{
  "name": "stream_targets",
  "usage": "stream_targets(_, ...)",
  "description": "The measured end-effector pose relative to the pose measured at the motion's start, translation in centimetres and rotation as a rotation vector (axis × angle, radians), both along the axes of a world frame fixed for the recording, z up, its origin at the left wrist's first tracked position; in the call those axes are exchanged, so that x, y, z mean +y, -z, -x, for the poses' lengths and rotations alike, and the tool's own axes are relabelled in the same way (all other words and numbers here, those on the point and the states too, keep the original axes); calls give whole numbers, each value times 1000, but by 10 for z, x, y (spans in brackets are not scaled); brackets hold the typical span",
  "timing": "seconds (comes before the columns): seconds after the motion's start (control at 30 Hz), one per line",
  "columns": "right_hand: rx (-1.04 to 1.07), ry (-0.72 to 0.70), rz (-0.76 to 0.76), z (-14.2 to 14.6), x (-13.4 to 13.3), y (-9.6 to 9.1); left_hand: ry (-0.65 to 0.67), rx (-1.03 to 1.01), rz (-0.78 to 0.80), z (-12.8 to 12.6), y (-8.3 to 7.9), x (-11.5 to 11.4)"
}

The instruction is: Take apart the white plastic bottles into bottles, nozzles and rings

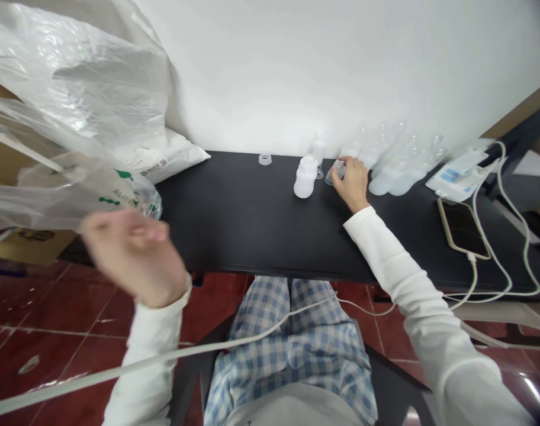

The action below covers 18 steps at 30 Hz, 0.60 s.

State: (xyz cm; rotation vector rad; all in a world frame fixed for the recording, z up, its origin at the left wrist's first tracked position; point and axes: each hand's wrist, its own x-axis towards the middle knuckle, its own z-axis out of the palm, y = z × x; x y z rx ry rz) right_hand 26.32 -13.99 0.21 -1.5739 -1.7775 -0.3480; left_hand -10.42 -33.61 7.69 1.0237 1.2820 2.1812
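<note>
My right hand (pixel 353 182) reaches over the far side of the black table, its thumb and fingers closed on a clear plastic bottle cap (pixel 330 176). Just left of it a white feeding bottle (pixel 304 177) stands upright, with a clear nipple (pixel 320 174) behind it. Blurred by motion, my left hand (pixel 134 251) hangs past the table's left part, in front of a clear plastic bag (pixel 119 183) with green print. Its fingers look curled in; whether anything is inside them is hidden. A pale ring (pixel 265 159) lies near the wall.
Several capped bottles (pixel 398 163) stand in a group right of my right hand. Farther right are a phone (pixel 463 228) with a charging cable and a white-and-blue packet (pixel 459 174). A big white sack (pixel 119 71) leans at left. A white cable (pixel 234 343) crosses my lap.
</note>
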Motion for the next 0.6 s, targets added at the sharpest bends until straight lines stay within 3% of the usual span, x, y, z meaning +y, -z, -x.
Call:
stream_targets(0.1, 33, -11, -33, 0, 0, -2, 301, -6, 94, -24, 35, 31)
stream_targets(0.17, 73, -7, -89, -1, -2, -5, 553, 128, 217, -42, 59, 55)
stream_targets(0.23, 122, -15, -154, 1, -5, -9, 660, 330, 292, -62, 77, 81)
stream_targets(0.3, 181, -52, -222, 6, -11, -13, 710, 530, 355, -83, 88, 106)
stream_targets(0.4, 278, -142, -300, 17, -19, -15, 672, 725, 296, -119, 89, 142)
stream_targets(0.5, 387, -213, -327, 28, -23, -11, 606, 802, 292, -149, 83, 170)
stream_targets(0.6, 521, -257, -283, 34, -22, -4, 660, 838, 350, -157, 78, 183)
